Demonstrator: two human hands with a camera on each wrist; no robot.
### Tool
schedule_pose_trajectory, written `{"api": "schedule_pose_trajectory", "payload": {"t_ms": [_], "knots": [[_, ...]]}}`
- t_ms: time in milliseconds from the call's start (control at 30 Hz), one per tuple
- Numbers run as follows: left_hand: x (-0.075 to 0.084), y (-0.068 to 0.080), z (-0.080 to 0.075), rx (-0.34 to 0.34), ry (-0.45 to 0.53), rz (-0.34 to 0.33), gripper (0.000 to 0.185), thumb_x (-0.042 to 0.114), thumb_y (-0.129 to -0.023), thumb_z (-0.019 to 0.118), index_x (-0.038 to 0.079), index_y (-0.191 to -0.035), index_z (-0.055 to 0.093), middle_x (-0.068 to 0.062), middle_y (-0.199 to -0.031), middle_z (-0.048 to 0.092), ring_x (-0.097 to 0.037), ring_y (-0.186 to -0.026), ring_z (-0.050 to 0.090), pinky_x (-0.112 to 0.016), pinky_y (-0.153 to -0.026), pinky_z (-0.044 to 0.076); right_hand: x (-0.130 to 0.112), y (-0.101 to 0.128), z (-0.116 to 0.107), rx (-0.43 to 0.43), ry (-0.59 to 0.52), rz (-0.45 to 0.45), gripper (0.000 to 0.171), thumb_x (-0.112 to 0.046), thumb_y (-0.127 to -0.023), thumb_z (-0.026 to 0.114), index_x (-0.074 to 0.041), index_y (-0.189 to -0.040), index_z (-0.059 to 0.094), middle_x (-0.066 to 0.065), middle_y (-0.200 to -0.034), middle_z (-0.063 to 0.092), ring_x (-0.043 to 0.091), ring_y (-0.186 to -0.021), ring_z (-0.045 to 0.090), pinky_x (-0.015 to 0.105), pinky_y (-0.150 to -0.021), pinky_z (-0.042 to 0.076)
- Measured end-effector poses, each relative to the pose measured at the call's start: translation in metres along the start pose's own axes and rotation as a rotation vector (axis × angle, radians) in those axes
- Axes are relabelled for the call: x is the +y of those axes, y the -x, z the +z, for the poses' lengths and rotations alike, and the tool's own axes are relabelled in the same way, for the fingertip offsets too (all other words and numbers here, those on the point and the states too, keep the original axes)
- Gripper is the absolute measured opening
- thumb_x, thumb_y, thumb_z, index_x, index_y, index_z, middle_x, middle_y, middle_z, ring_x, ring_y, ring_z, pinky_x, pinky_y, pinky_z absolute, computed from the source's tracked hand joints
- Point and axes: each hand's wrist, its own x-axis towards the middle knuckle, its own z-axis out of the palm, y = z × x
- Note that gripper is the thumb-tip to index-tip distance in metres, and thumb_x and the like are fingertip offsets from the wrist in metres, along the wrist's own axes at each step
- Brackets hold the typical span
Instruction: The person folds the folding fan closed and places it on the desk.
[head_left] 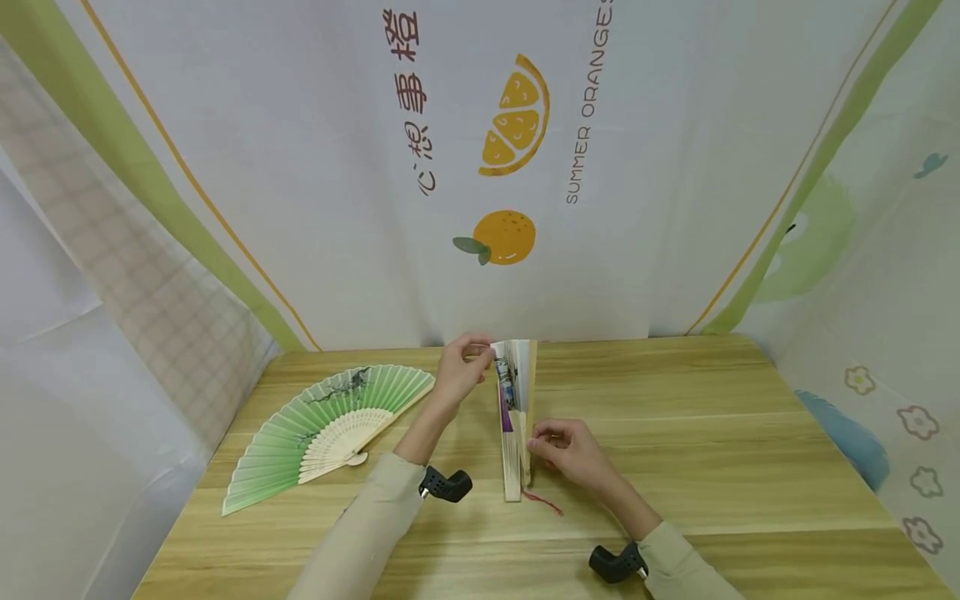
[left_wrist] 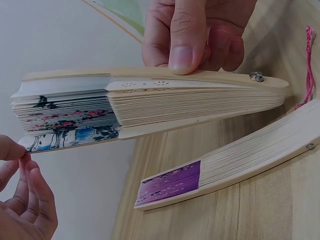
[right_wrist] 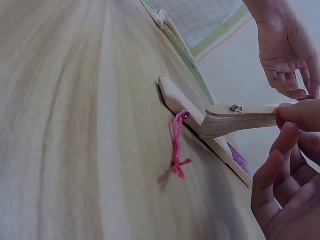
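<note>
A white cloth backdrop [head_left: 315,167] printed with oranges and green stripes is hanging behind and around a wooden counter [head_left: 712,450]. Toward nine o'clock on the counter, well apart from the hands, a green folding fan [head_left: 330,425] is lying fully spread.

Near the middle, a closed painted fan [left_wrist: 150,107] is being held off the counter, its leaf end pointing to twelve o'clock and its riveted end to six. Just beneath it a second closed fan with a purple leaf [left_wrist: 225,172] is lying flat, a red tassel cord [right_wrist: 177,145] trailing from its pivot toward five o'clock.

The right hand [head_left: 573,450] is gripping the painted fan's wooden ribs near the rivet, thumb curled over the top guard and fingers under it. The left hand [head_left: 461,371] is pinching the outer edge of the fan's leaf between thumb and fingertips [left_wrist: 22,160].
</note>
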Motion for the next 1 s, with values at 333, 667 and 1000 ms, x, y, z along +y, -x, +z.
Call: {"api": "schedule_pose_trajectory", "payload": {"t_ms": [333,667,1000], "knots": [[-0.002,-0.002,0.006,-0.015,-0.018,-0.012,0.018,0.004,-0.098,0.064,-0.001,-0.115,0.067,-0.014,-0.103,0.069,-0.017,-0.079,0.062,-0.034,-0.068,0.056,0.000,0.002,0.001,-0.004,0.004,0.033,0.011,-0.001,-0.096,0.069,0.010,-0.098,0.068,0.009,-0.084,0.060,0.010,-0.060,0.049,0.021,-0.054,0.042],[0.000,-0.003,0.015,-0.049,-0.006,-0.010,0.019,0.006,-0.100,0.064,0.000,-0.118,0.067,-0.015,-0.108,0.068,-0.039,-0.096,0.065,-0.047,-0.077,0.057,-0.002,0.002,0.001,-0.017,0.022,0.035,0.007,0.000,-0.096,0.068,0.006,-0.096,0.069,0.010,-0.084,0.061,0.010,-0.059,0.048,0.023,-0.054,0.043],[0.002,-0.003,0.021,-0.071,-0.011,-0.003,0.017,0.003,-0.099,0.063,-0.003,-0.115,0.067,-0.015,-0.103,0.068,-0.021,-0.081,0.064,-0.032,-0.066,0.054,0.002,0.001,0.000,-0.043,0.056,-0.025,0.006,0.001,-0.095,0.069,0.004,-0.091,0.069,0.007,-0.077,0.062,0.015,-0.062,0.053,0.024,-0.055,0.047]]}}
